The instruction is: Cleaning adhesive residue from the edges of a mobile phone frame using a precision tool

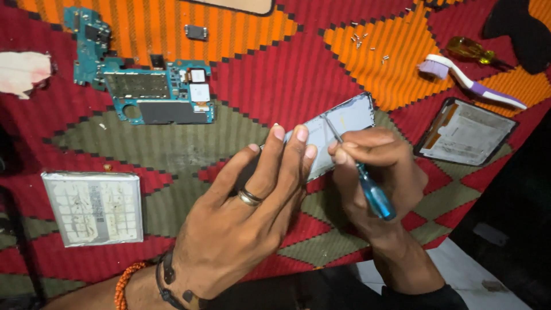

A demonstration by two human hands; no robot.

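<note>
From the head camera, the left hand (247, 212) lies fingers together over a grey phone frame (344, 123), hiding its lower half; the frame rests tilted on the patterned cloth (275, 69). The right hand (376, 172) is clamped on a blue-handled screwdriver (373, 192), its tip on the frame's inner face; the exact spot is hard to make out. A teal circuit board (155, 92) lies well apart, upper left.
</note>
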